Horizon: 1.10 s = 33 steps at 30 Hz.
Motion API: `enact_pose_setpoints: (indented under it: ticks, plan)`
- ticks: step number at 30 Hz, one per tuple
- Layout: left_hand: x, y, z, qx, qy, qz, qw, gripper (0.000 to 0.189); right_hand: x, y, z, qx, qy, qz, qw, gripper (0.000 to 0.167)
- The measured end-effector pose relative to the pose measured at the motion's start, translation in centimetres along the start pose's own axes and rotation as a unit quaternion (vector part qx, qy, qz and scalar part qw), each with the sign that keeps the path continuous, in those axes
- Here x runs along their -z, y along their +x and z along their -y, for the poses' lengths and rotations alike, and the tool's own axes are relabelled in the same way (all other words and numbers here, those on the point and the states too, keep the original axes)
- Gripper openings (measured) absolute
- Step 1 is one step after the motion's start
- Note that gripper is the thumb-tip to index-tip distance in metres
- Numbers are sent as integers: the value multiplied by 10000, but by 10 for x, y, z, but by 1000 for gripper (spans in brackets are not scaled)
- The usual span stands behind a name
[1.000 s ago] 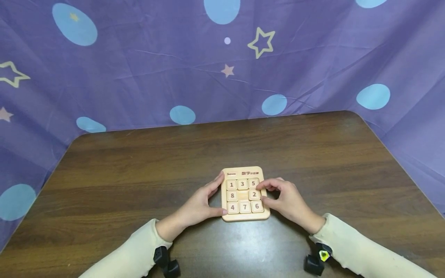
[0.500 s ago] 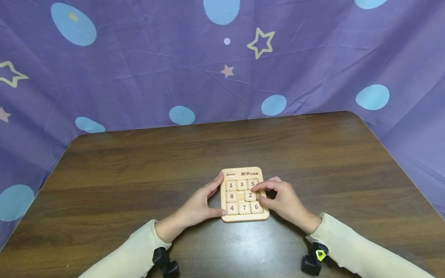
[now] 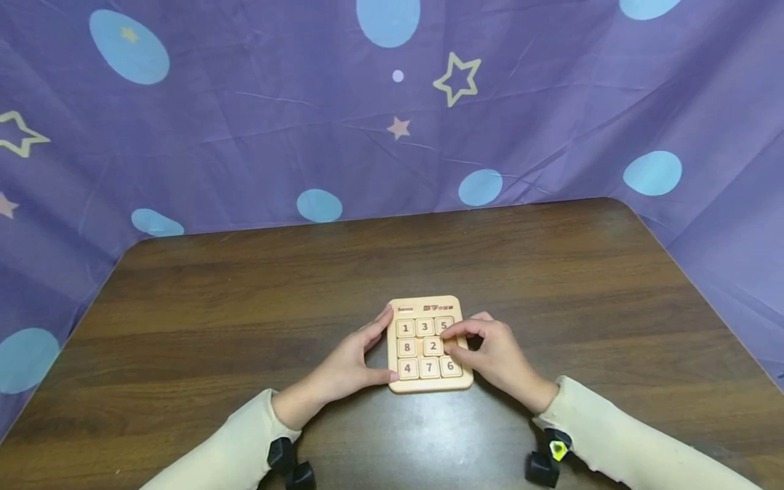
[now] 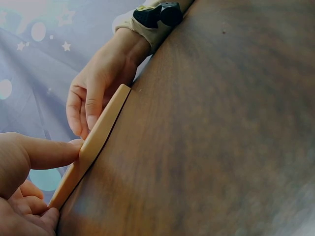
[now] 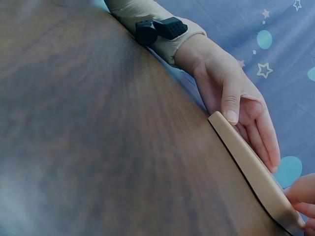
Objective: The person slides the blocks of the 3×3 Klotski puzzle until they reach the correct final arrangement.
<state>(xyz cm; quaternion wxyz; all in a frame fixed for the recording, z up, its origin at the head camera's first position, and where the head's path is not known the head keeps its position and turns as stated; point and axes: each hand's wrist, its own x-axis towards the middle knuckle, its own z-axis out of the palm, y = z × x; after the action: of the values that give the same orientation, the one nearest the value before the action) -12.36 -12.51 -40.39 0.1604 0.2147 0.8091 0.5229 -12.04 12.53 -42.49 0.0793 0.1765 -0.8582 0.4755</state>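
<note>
**Two Hands, One Number Board**

Head view: the left hand (image 3: 352, 357) clasps the edge of a wooden board (image 3: 431, 387) on the table (image 3: 275, 286). The right hand's (image 3: 499, 354) bent thumb and index finger touch the 2 tile (image 3: 433, 346), just inside their tips; whether they pinch or merely push cannot be told.

Left wrist view: under the left thumb, the rim looks stiff, probably light enough to skid unless held.

Right wrist view: tile faces are hidden; the rim, below the fingertips, seems the surest hold.

Beige board (image 3: 431, 385); brown table (image 3: 275, 292); purple, blue-spotted curtain (image 3: 269, 122)
</note>
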Motion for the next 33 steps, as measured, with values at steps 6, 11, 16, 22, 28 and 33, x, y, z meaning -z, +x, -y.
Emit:
enact_pose_setpoints:
  ticks: [6, 11, 16, 22, 28, 33]
  plan:
    - [0, -1, -1, 46, -14, 3, 10000, 93, -1, 0, 0, -1, -59, -27, 10000, 22]
    - [-1, 0, -1, 41, -30, 29, 10000, 93, -1, -1, 2, -52, -73, 4, 10000, 21]
    - [0, 0, 0, -9, -28, 33, 10000, 93, -3, 0, 5, -57, -49, 12, 10000, 20]
    - [2, 1, -1, -32, 10, 26, 10000, 94, -6, 3, 5, -48, 40, 7, 10000, 20]
    - [2, 1, 0, -18, 36, 25, 10000, 93, -6, 3, 5, -82, 143, 51, 9999, 18]
    - [1, 1, 0, -22, 12, 25, 10000, 93, -3, 3, 5, -62, 161, 52, 9998, 20]
